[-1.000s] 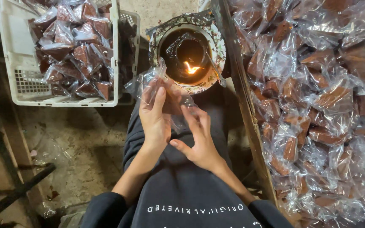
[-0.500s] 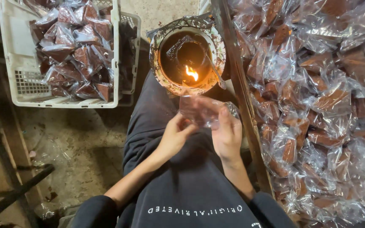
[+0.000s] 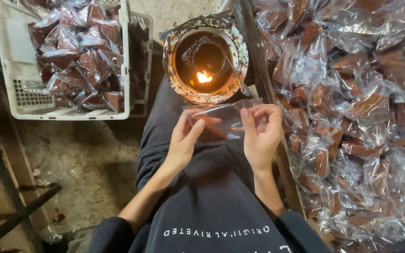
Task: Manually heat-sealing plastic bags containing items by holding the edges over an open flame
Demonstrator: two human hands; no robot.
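Both hands are now pinching the clear bag (image 3: 221, 119) over the lap, left hand (image 3: 186, 138) and right hand (image 3: 261, 131) gripping its top; it is sitting back from the flame (image 3: 204, 76) rather than beside it.

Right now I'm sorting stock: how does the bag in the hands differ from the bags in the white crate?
The bag in the hands is single, held over the lap between left hand and right hand; the bags in the white crate lie heaped, untouched. The held one is stretched flat; the crate's are crumpled. Both are clear plastic holding brown pieces.
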